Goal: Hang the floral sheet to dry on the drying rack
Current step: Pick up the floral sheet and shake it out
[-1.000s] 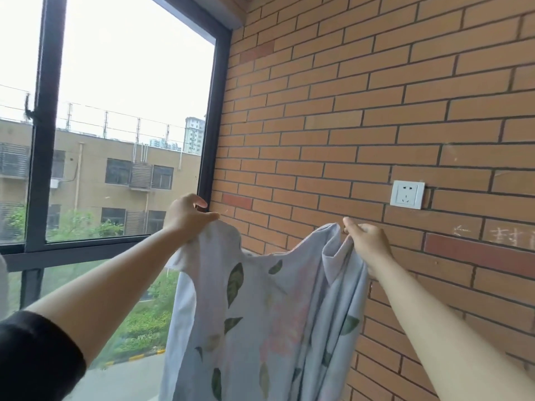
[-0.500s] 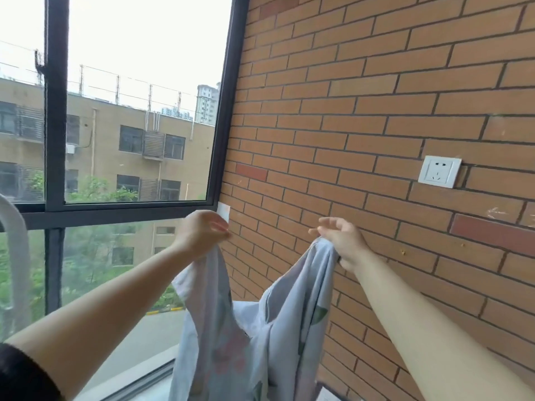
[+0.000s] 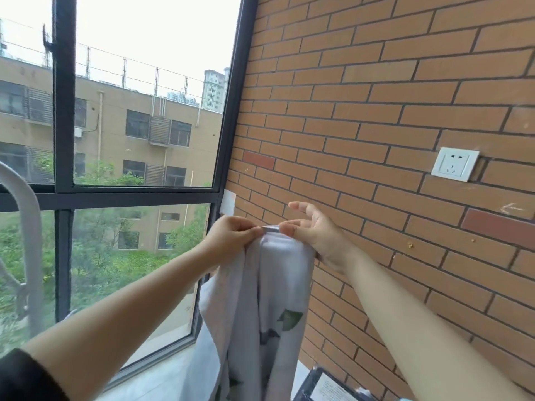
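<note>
Head view showed the left hand [image 3: 231,236] and right hand [image 3: 317,237] close together, pinching the top edge of the sheet [image 3: 270,299], which hung straight down beside the wall [image 3: 376,96], with a rail [image 3: 32,241], probably the rack, well off left, nearer the left hand.

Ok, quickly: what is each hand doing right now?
Left hand: pinches the top edge of the floral sheet.
Right hand: pinches the same edge, other fingers spread.
</note>
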Tool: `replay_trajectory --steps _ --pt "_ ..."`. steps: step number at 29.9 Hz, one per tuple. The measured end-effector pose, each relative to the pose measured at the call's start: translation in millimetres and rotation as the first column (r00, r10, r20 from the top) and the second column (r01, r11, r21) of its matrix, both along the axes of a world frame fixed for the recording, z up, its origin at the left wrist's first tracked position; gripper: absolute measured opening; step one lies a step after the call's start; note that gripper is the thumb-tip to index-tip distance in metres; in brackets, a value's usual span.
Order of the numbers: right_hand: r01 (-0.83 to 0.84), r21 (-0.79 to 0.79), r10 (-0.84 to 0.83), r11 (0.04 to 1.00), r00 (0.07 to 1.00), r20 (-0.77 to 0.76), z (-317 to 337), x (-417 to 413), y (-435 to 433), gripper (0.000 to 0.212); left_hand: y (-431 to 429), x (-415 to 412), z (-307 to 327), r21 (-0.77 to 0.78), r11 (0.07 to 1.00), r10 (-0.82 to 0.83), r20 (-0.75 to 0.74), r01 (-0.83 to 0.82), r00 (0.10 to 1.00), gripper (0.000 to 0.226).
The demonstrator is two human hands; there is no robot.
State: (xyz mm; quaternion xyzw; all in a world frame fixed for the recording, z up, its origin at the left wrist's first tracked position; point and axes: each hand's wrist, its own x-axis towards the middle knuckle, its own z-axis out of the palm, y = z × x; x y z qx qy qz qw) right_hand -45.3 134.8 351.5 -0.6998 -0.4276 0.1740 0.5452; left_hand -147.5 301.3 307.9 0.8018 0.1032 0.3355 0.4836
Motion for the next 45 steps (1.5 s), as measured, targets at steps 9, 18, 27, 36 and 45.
replay_trajectory --steps 9,18,27,36,45 --pt "-0.163 -0.307 0.093 0.938 0.969 -0.23 -57 10 -20 0.075 29 -13 48 0.019 0.931 0.356 0.185 -0.366 0.916 0.02" --pt "0.107 -0.114 -0.115 0.988 0.991 -0.063 -89 10 -25 0.04 82 -53 36 0.269 0.809 0.538 0.021 -0.523 0.843 0.024" --pt "0.155 0.3 -0.279 0.941 0.859 0.43 85 -27 29 0.049 29 -61 62 0.263 0.916 0.258 0.186 -0.301 0.948 0.04" --pt "-0.027 0.18 -0.034 0.983 0.945 0.325 70 -52 40 0.047 6 -51 54 -0.075 0.963 -0.251 0.085 0.258 0.964 0.035" --pt "-0.121 0.121 0.09 0.985 0.968 0.236 60 -44 22 0.054 -3 -43 51 -0.196 0.918 -0.358 -0.033 0.345 0.933 0.02"
